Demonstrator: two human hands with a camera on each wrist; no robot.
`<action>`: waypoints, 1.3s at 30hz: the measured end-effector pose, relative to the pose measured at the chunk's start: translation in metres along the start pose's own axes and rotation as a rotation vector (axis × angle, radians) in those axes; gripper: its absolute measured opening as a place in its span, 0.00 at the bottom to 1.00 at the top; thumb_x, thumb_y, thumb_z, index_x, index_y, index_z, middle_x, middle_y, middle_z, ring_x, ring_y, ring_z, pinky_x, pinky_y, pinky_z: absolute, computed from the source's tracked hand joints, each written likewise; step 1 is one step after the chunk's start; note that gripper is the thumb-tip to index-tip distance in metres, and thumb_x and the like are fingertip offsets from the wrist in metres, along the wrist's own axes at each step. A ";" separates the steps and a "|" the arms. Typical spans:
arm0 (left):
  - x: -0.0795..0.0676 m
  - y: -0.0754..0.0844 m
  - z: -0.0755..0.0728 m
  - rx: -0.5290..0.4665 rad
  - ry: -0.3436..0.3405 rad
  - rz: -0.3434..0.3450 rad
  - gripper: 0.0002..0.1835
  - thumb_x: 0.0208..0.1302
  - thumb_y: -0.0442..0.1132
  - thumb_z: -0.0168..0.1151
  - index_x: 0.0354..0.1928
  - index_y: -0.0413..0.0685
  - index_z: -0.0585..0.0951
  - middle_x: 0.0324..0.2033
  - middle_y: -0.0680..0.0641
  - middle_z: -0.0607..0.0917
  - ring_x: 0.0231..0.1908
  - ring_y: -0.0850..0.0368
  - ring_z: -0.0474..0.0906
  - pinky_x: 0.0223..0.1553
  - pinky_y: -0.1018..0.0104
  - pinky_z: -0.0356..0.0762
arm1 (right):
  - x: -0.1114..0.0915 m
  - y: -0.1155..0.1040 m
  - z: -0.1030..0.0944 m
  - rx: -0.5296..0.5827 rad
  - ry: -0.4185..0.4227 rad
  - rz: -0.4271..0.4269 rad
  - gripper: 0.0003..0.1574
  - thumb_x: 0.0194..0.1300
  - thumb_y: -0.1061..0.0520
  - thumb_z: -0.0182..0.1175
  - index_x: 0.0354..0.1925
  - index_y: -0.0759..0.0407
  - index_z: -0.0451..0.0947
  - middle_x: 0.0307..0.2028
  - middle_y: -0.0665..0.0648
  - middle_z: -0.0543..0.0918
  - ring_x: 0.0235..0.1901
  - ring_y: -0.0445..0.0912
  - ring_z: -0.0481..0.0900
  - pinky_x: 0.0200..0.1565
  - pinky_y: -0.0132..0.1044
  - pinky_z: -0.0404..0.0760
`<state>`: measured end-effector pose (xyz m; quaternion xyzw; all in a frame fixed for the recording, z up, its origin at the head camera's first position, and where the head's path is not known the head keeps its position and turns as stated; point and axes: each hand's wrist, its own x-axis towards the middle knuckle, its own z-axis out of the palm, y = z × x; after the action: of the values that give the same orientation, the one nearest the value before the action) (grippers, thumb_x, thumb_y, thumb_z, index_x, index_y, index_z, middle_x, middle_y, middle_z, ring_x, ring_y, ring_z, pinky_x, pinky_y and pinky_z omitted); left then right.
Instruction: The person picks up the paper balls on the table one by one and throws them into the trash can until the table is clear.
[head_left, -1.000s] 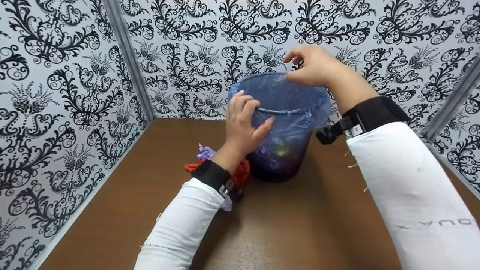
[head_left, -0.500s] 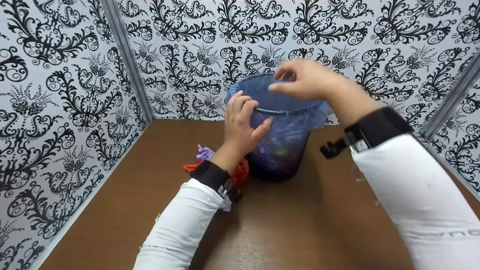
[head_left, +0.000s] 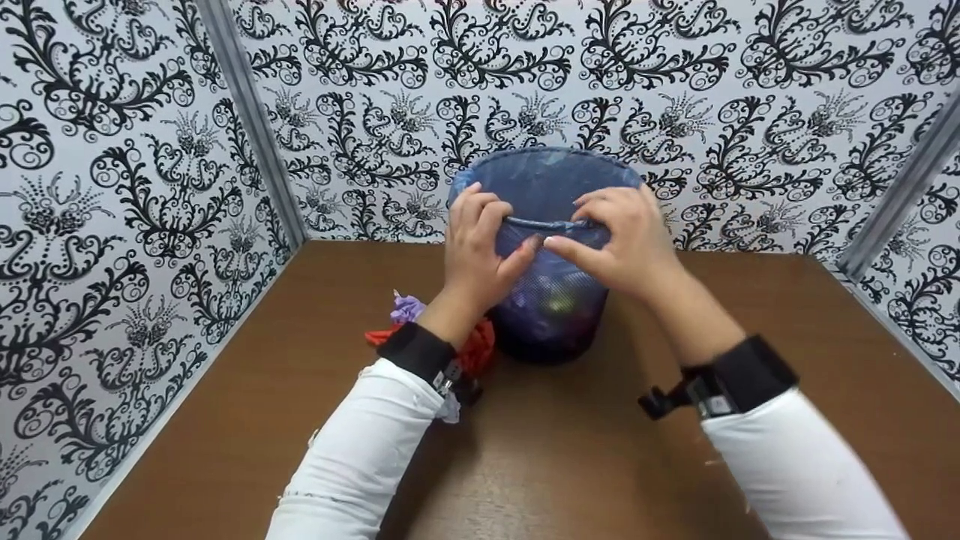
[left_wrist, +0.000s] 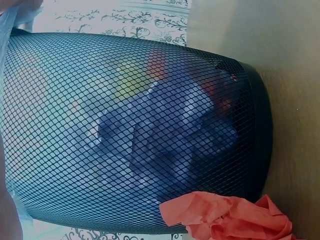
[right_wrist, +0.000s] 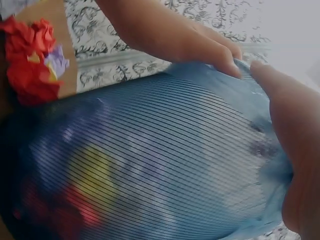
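A dark mesh waste bin point(head_left: 551, 330) stands upright on the table, lined with a translucent blue bin liner point(head_left: 555, 176) folded over its rim. My left hand point(head_left: 474, 251) grips the lined rim at front left, fingers over the edge and thumb outside. At front right, my right hand point(head_left: 636, 244) holds the liner on the rim, its thumb tip close to the left thumb. Through the mesh show crumpled pieces, among them a yellow one point(right_wrist: 92, 172) and a red one point(right_wrist: 82, 205). The rim under my fingers is hidden.
Left of the bin lie crumpled red paper point(head_left: 476, 349) and purple paper point(head_left: 407, 307), partly hidden behind my left forearm. The brown table point(head_left: 562, 465) ends at patterned walls point(head_left: 375, 112) at the back and both sides.
My right hand has come from above the rim's right back, down and forward across the opening, onto the front rim. My left hand has stayed on the rim.
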<state>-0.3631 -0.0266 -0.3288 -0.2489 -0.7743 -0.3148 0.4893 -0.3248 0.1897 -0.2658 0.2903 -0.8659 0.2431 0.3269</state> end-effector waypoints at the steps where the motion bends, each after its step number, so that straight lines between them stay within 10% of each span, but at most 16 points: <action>1: 0.000 0.000 0.000 -0.001 0.004 0.003 0.25 0.60 0.61 0.60 0.46 0.48 0.77 0.51 0.44 0.78 0.71 0.39 0.65 0.79 0.44 0.54 | -0.004 0.000 0.004 0.032 0.043 0.011 0.32 0.57 0.33 0.72 0.38 0.60 0.86 0.52 0.60 0.88 0.59 0.58 0.79 0.72 0.65 0.62; 13: -0.002 0.002 -0.003 0.004 -0.025 -0.008 0.25 0.59 0.61 0.61 0.46 0.49 0.77 0.52 0.44 0.78 0.71 0.40 0.65 0.79 0.45 0.54 | -0.036 0.003 0.038 0.188 0.353 0.089 0.29 0.55 0.43 0.76 0.50 0.55 0.82 0.71 0.60 0.73 0.79 0.65 0.53 0.80 0.60 0.46; 39: 0.012 0.004 -0.047 0.100 -0.411 -0.013 0.32 0.63 0.65 0.60 0.65 0.59 0.75 0.66 0.50 0.75 0.79 0.44 0.55 0.77 0.38 0.57 | -0.042 0.002 0.042 0.200 0.323 0.158 0.39 0.52 0.40 0.78 0.57 0.52 0.75 0.79 0.58 0.60 0.82 0.64 0.39 0.80 0.61 0.39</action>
<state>-0.3371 -0.0576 -0.3017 -0.2783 -0.8741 -0.2216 0.3308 -0.3183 0.1801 -0.3236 0.2096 -0.7939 0.3962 0.4108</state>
